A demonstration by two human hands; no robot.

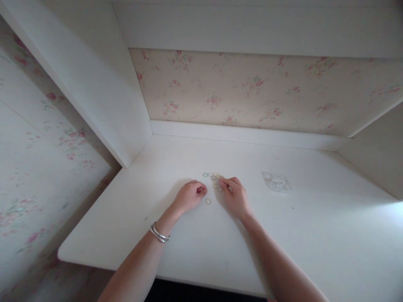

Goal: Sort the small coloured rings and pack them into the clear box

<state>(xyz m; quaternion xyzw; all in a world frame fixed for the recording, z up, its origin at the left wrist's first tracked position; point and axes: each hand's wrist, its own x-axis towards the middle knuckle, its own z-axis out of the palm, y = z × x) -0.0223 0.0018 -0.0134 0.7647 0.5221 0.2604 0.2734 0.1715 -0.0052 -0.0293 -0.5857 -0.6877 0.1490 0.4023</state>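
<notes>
1. My right hand is palm-down on the white desk, fingers bunched narrow, with the fingertips pressing into the near right edge of the little cluster of rings.

2. That cluster is a loose scatter of small pale rings, lying flat on the desk just ahead and to the left of my right knuckles. It has no real long axis, only a rough patch that spreads a bit more side to side than front to back.

3. Whether a ring is actually pinched between my right finger and thumb, I cannot tell; the fingers cover that spot.

4. My left hand is curled into a loose fist, thumb tucked toward the fingers. It may be holding rings inside, but the curl hides whatever is there.

5. One single ring lies apart from the rest, flat on the desk, in the gap between my two hands and a shade nearer to me than the cluster. It sits just beside my left knuckles, so the left hand is the closer one to it.

6. For the cluster it is the other way round: the right hand is touching it, while the left sits just short of it, to its near left.

7. My left wrist carries bracelets.

8. Off to the right, well apart from both hands, lies a clear plastic bag, flat on the desk.
</notes>
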